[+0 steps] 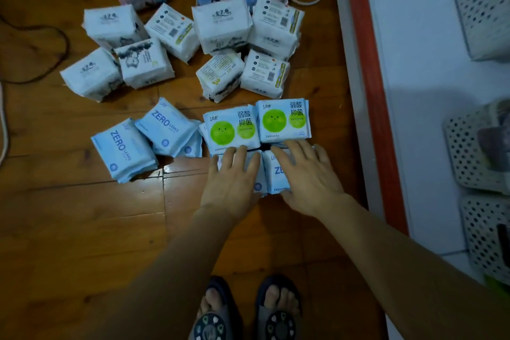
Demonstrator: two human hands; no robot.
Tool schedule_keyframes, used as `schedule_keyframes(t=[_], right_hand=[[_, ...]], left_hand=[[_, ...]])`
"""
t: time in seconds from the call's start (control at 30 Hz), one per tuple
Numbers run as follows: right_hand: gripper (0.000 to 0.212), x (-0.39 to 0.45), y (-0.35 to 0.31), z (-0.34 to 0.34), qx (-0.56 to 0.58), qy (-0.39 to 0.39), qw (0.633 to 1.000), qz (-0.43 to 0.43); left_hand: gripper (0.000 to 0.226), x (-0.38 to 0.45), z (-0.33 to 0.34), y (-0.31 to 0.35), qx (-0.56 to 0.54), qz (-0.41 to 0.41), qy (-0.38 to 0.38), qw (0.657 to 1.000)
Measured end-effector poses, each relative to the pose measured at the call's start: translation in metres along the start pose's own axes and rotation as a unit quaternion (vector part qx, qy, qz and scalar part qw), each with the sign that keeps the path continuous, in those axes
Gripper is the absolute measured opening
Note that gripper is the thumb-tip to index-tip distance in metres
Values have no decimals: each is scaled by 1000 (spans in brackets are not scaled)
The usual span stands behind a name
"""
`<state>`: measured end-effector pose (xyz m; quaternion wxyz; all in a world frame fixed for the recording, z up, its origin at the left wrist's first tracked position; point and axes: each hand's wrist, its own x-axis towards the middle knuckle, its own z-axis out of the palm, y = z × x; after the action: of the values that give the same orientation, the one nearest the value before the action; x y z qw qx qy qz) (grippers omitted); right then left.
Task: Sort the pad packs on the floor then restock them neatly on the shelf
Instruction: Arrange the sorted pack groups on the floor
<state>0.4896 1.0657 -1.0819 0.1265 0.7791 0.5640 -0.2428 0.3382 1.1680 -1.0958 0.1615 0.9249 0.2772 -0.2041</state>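
Both hands lying flat, fingers straight, nothing grasped: left hand [233,174] pressing one blue pack [256,174]; right hand [309,171] pressing ZERO pack [276,174], print upright, toward 12 o'clock.

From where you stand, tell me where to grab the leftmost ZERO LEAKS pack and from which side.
Take the leftmost ZERO LEAKS pack across its two long edges, coming from above. It lies flat on the wooden floor, printed face up, with bare floor on its left. Its right side crowds the neighbouring ZERO pack, so probably lead with the free left edge.
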Motion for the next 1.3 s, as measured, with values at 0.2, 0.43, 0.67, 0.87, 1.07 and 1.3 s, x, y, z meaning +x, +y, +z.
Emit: schedule_keyframes(t=[0.2,0.43,0.67,0.87,1.07,1.3], right_hand=[[80,-37,-13,-89,13,43,999,-7],[75,-86,-34,-246,34,116,993,9],[75,-144,-46,-412,25,203,979,2],[69,-200,-48,-544,-5,244,970,-10],[67,-265,-48,-654,-32,285,958,-9],[68,-357,-55,-751,-52,322,945,5]], left_hand=[[79,-41,-85,-1,19,-30,40,999],[63,-90,-243,8,5,-62,106,992],[58,-142,-410,12,9,-78,167,983],[62,-193,-552,23,9,-73,226,971],[65,-248,-672,52,22,-71,286,955],[64,-319,-791,98,28,-43,353,934]])
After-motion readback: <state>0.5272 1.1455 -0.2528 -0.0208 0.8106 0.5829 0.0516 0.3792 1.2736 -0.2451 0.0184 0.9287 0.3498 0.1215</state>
